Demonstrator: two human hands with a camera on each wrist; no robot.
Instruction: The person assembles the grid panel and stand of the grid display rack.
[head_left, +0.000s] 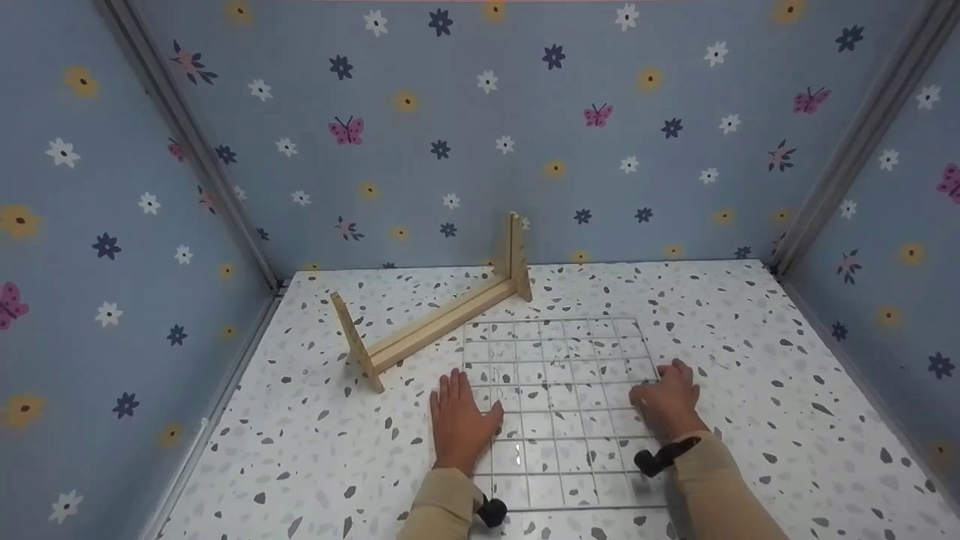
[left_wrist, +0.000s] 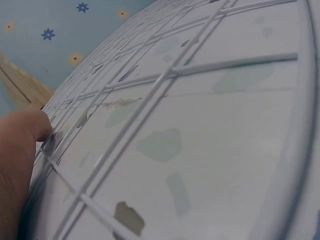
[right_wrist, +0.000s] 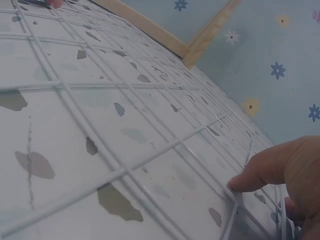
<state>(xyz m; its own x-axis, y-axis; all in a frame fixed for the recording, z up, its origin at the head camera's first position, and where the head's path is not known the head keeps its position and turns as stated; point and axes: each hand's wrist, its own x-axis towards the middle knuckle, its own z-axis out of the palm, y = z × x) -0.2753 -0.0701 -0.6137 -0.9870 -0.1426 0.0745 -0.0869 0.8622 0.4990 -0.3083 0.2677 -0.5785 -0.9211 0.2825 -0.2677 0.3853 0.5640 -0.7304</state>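
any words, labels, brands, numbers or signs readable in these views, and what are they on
None: no readable text in any view.
The wall shows only printed flowers, leaves and butterflies.
The wire grid and speckled table show no lettering.
Small marks on the wooden stand are too small to make out.

My left hand (head_left: 459, 420) lies at the left edge of the wire grid (head_left: 552, 411), fingers straight, pointing away from me, thumb spread inward. My right hand (head_left: 670, 401) pinches its right edge, fingers bent. My sleeved forearms (head_left: 724, 491) flank its near end.
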